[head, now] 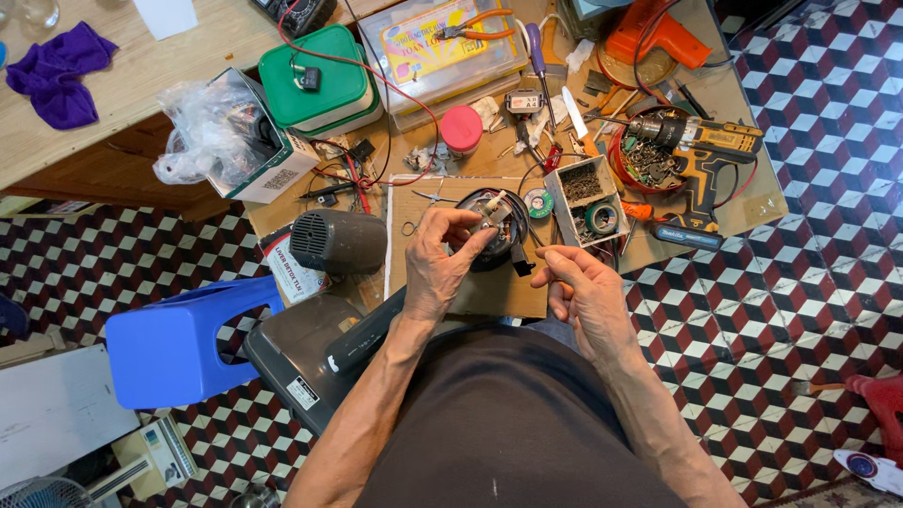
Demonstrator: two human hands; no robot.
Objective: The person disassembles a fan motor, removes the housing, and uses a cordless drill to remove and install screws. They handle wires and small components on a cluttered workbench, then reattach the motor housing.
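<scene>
We see the left hand point(440, 259) clamped on a round black motor part point(491, 240), thumb and fingers curled over its near-left rim, holding it just above a sheet of cardboard point(470, 292). The right hand point(581, 287) hovers just right of the part, fingertips pinched together near a thin wire; we cannot tell whether anything is caught between them. A small gap separates the two hands.

The cardboard lies at the near edge of a low board point(743, 212), and its near edge sits right at the person's lap, so little room is left on the near side. Just right of the part stands a small grey box point(585, 198) of screws and a tape roll, almost touching the right hand's far side. Further right a yellow drill point(701, 155) lies across a red bowl point(649, 155) of hardware, well apart from the hands. Far of the part we see a pink cap point(461, 127), a clear case point(447, 47) and a green tub point(313, 85), with red wires trailing between them.

Left of the left hand a grey motor housing point(339, 240) rests near the board's left edge, and a dark casing point(296, 357) lies under the left forearm. A blue stool point(179, 343) stands near-left on the tiled floor point(809, 310). The widest open stretch is the floor to the right of the right forearm.
</scene>
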